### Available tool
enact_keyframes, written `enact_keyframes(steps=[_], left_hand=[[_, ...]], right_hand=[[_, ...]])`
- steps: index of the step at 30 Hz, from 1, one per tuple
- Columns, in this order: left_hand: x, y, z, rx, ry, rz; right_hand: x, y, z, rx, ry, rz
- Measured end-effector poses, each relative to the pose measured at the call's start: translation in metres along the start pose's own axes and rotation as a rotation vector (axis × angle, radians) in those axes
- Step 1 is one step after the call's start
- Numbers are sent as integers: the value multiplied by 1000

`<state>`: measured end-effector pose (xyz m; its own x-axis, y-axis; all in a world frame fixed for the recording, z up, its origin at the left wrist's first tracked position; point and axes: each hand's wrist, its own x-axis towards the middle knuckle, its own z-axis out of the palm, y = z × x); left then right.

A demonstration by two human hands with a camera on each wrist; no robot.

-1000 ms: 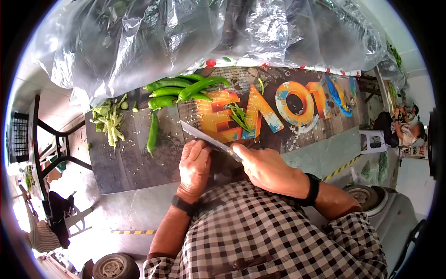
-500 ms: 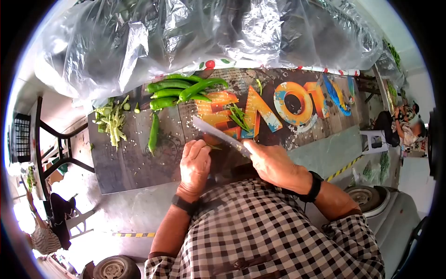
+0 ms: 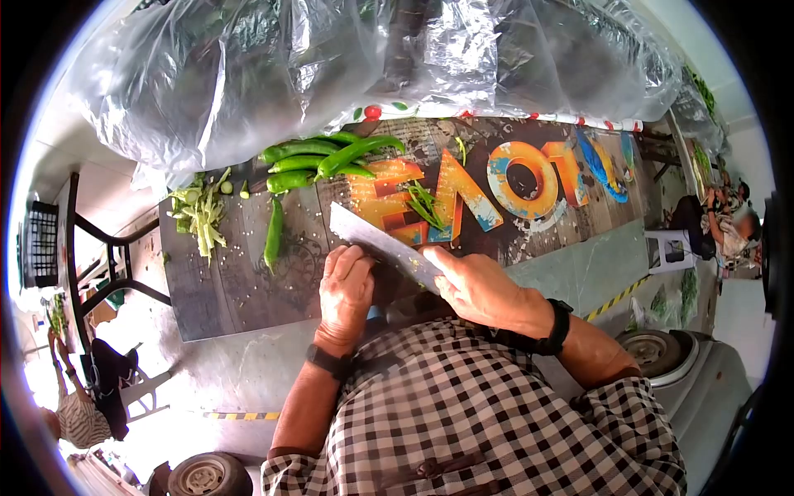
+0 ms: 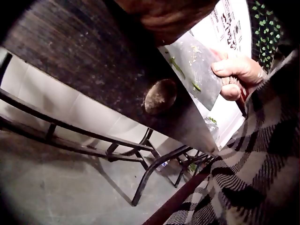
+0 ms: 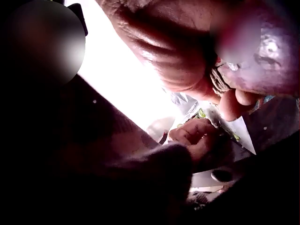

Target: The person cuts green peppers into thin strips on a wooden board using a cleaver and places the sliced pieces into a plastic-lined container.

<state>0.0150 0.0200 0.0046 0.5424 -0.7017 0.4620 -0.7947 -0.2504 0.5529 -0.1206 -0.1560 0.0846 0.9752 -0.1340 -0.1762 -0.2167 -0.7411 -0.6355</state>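
Observation:
My right hand (image 3: pixel 484 289) grips the handle of a broad-bladed cleaver (image 3: pixel 376 240), its blade slanting up and left past the left fingertips. In the left wrist view green slivers cling to the blade (image 4: pixel 194 70). Close beside it, my left hand (image 3: pixel 343 293) has its fingers curled at the table's near side; the green pepper it holds is hidden behind hand and blade. One long green pepper (image 3: pixel 273 236) lies alone to the left. Several more peppers (image 3: pixel 339 157) are heaped farther back. Cut stems and pale green trimmings (image 3: pixel 198 219) lie at the far left.
Clear plastic sheeting (image 3: pixel 248 91) covers a bulky pile along the table's back. Thin green pieces (image 3: pixel 426 207) lie on the printed tabletop (image 3: pixel 223 289), right of the cleaver. A seated person (image 3: pixel 728 227) is at far right, another person (image 3: pixel 83 405) at far left.
The cleaver tilted and shifted right, then came back left, its broad face now showing more. A green tip seen by the left fingers half a second ago is now covered.

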Motion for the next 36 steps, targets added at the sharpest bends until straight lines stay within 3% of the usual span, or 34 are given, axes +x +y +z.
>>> enact_keyframes(steps=[10,18,36], left_hand=[[-2,-2,-5,-12,162,-74],[0,-7,-3,-24,109,-143],[3,-3,-2,35,149,-99]], right_hand=[[-1,0,2,21,-17,-18],[-3,-5,1,-24,-5,-58],[9,-18,3,-68,-26,-100]])
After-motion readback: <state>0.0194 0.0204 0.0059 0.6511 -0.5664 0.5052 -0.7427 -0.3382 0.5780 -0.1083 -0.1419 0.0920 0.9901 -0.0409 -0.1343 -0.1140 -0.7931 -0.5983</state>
